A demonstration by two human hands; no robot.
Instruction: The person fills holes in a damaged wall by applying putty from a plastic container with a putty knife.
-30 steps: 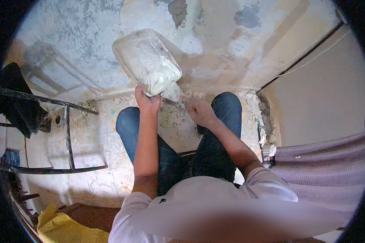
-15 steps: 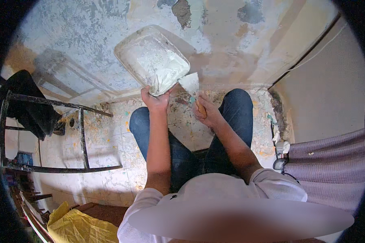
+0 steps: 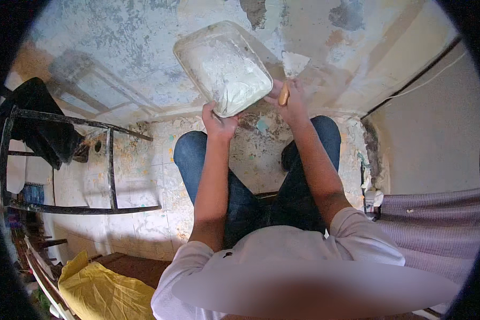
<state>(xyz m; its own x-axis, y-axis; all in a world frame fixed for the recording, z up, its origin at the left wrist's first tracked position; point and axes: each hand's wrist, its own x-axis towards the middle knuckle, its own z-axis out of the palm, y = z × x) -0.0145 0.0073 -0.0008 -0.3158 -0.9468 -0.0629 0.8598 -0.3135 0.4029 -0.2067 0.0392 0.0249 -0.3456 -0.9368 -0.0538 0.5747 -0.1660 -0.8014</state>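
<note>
My left hand (image 3: pixel 220 124) grips the near edge of a shallow whitish tray (image 3: pixel 194 72), tilted up in front of the wall. Wet white paste (image 3: pixel 245 92) is gathered in its near right part. My right hand (image 3: pixel 293 104) is closed round the wooden handle of a putty knife (image 3: pixel 284 93), just right of the tray. Its broad blade (image 3: pixel 295 64), white with paste, points up at the wall; whether it touches the wall I cannot tell.
The patchy wall (image 3: pixel 128 37) fills the far side, with flaking paint. A dark metal frame (image 3: pixel 111 168) with black cloth (image 3: pixel 34 122) stands left. Yellow fabric (image 3: pixel 104 285) lies lower left, a purple ribbed cloth (image 3: pixel 432 213) right. Paint flecks dot the floor (image 3: pixel 138 186).
The putty knife has moved up and right, away from the tray's corner, and its blade now points at the wall. The tray sits slightly higher and further right in view.
</note>
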